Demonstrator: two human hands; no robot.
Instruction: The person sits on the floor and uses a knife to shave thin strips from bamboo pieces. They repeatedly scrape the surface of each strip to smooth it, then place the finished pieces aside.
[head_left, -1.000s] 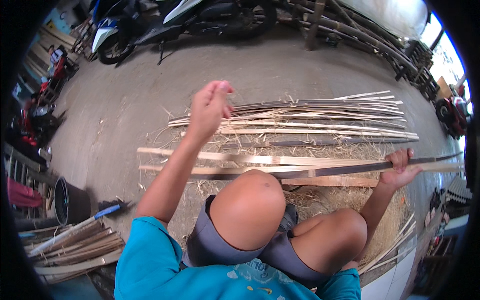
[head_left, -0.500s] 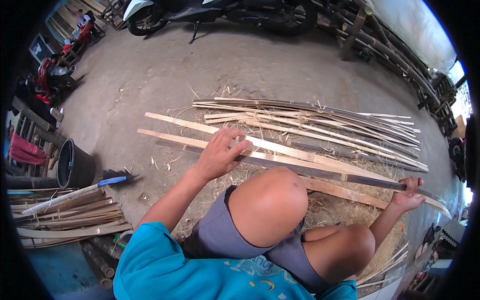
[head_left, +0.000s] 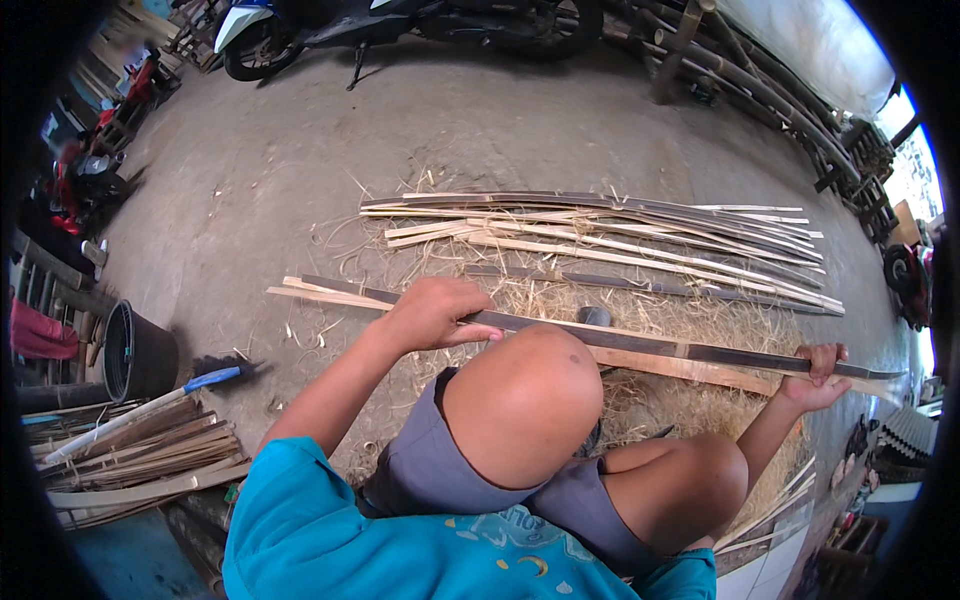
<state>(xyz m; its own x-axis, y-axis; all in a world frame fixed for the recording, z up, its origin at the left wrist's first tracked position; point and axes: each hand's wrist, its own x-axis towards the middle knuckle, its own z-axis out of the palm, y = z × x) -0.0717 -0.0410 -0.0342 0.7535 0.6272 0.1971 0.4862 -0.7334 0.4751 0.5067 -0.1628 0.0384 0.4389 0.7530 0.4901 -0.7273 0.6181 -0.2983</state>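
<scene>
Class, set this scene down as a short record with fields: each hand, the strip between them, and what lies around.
Left hand: grips the dark strip toward its left end
Right hand: closed on it toward its right end
Strip's path: passes the left knee; contact unclear
Ground beyond: loose pile of strips, curly shavings
Left side: black bucket
Far edge: parked motorbike

A single head-worn fisheye camera looks down from close above the wearer's left knee (head_left: 525, 400), facing forward past it, across the floor (head_left: 300, 150), to a motorbike (head_left: 440, 27) well beyond that knee.
</scene>
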